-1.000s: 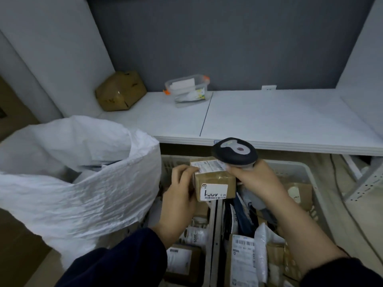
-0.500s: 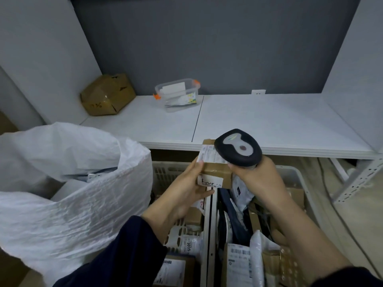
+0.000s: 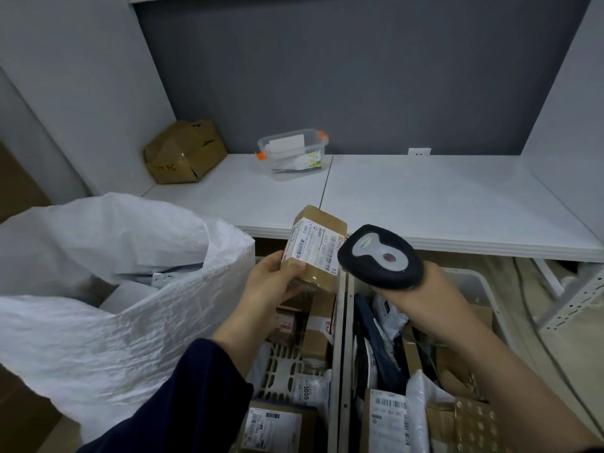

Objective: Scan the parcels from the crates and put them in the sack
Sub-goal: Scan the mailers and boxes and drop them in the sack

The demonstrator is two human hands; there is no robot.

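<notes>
Gripping a small cardboard parcel [image 3: 315, 246], label up, in the left hand [image 3: 271, 284], fingers curled round its lower end, above the parcel-filled crates [image 3: 341, 354]. Clutching a black barcode scanner [image 3: 380, 255] in the right hand [image 3: 421, 292], just beside the label. At left, open white sack [image 3: 130, 289].

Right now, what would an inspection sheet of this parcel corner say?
Surface: white shelf above the crates.
Job's things: brown parcel, label up, beside the scanner; white sack open at left; left crate and right crate hold more parcels.
Clutter: dented cardboard box and clear tub on the shelf's far side.
Grips: left hand holds the parcel; right hand holds the scanner.
Cables: nothing seen for sure.
Surroundings: grey wall with a socket; perforated metal frame at right.
</notes>
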